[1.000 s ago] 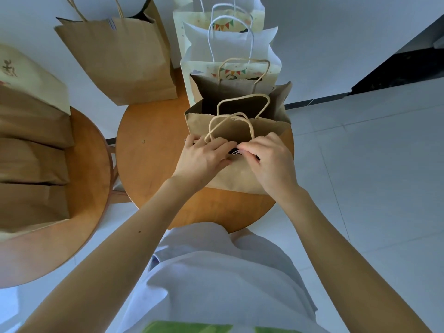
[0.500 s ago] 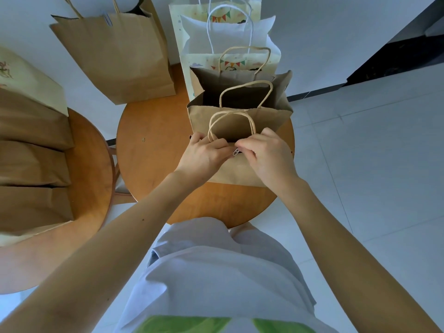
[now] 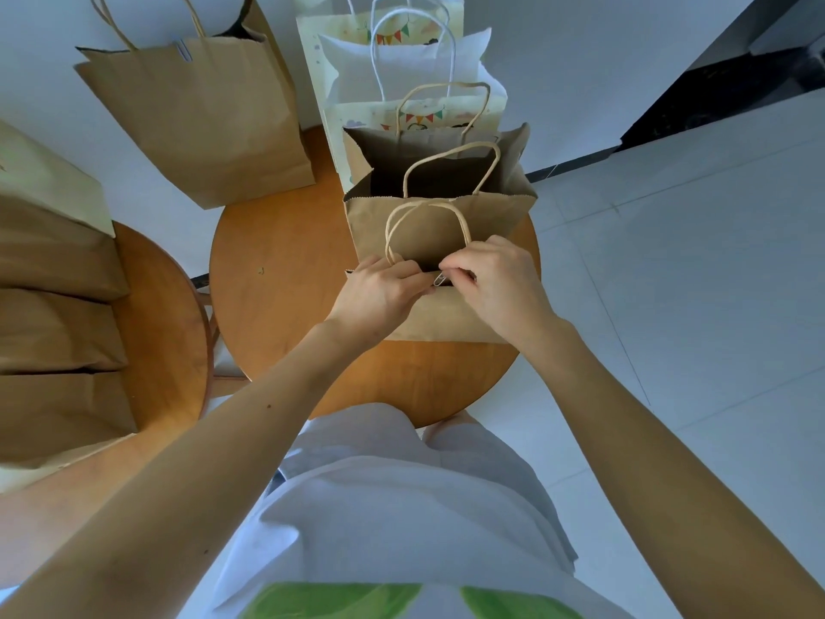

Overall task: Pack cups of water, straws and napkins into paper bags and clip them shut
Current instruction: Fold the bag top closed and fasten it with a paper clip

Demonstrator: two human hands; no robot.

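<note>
Little has shifted in the head view since half a second ago: both hands stay at the top edge of the nearest brown bag (image 3: 446,319), which stands on the round table (image 3: 277,283). The left hand (image 3: 379,292) has its fingers curled, pinching the folded edge together. The right hand (image 3: 495,283) pinches a paper clip (image 3: 441,279) between thumb and forefinger, right at the left fingertips, touching the bag's edge. Just beyond the fingers stands an open brown bag (image 3: 500,216), with printed bags (image 3: 415,118) behind it.
</note>
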